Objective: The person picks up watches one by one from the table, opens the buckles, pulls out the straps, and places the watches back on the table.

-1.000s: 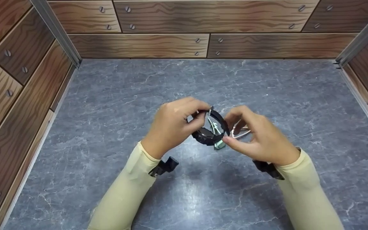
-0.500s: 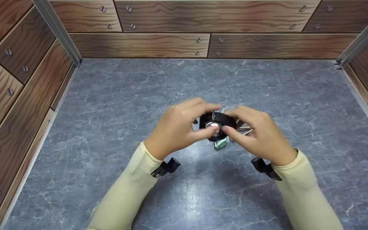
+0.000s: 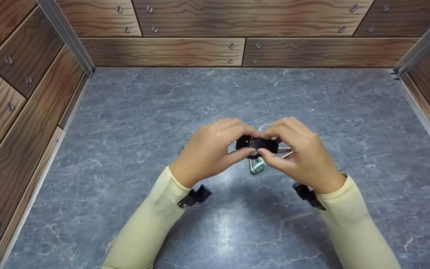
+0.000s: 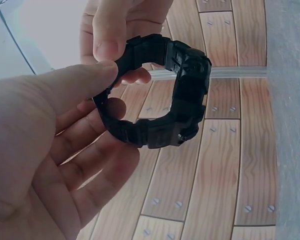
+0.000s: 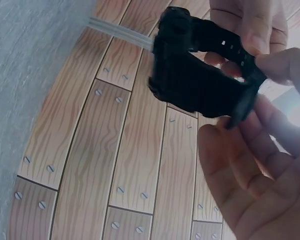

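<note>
We look down on a grey, white-veined, marble-patterned tabletop, the widest surface here. Round it we see walls printed as brown wooden planks with grey screw heads, joined at the corners by straight grey metal posts. Two forearms in pale yellow sleeves reach in over the tabletop. At their ends, we see the left hand and the right hand close together, each pinching the strap between thumb and curled fingers, thumb tips nearly meeting. Between them, raised above the tabletop, is a black wristwatch with a chunky case; its strap curves round in a ring, the case opposite the gripped part. The fingers hide the strap ends from us. A small black camera sits at each wrist. Just below the watch in the head view we find a little pale green piece, and thin whitish strands show beside the right fingers.
</note>
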The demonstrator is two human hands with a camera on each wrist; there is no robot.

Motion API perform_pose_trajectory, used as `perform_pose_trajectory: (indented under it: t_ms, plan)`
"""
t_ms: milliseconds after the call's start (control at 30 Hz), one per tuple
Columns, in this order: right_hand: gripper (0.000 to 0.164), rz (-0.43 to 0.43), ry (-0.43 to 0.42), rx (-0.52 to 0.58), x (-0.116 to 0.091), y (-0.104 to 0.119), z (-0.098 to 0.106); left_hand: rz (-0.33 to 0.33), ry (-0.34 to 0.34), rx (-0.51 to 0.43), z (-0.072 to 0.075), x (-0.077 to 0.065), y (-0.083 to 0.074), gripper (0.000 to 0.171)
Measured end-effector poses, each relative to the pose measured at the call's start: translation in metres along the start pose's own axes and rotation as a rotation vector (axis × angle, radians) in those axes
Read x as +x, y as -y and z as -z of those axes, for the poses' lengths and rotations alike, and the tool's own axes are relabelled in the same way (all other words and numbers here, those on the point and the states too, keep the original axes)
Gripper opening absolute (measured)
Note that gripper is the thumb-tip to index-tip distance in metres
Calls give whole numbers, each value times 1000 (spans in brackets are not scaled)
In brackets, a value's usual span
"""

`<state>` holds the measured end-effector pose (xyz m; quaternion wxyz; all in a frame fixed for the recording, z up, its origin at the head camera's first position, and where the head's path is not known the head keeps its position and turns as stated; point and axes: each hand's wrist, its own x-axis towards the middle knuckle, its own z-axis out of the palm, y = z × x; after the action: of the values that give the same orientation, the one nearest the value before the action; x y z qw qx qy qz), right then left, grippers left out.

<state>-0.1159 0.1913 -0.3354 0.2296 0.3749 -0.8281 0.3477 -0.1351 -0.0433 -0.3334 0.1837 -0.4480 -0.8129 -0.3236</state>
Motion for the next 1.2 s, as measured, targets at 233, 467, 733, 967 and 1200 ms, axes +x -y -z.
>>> perform_pose_trajectory:
  t_ms: [233, 467, 733, 967, 1200]
  plan:
    - [18, 59, 28, -50, 0, -2, -5, -9, 32, 75, -4, 0, 0, 21]
    - [13, 46, 47, 59, -2, -1, -2, 3, 46, -33, -4, 0, 0, 19]
    - [13, -144, 161, 263, -4, 3, 7, 171, 121, -273, -11, 1, -2, 18]
    - [17, -234, 227, 338, -4, -1, 10, 223, 81, -475, -22, 2, -5, 10]
    - [32, -56, 156, 229, -2, -4, 11, 257, -38, -498, -17, 3, 0, 15]
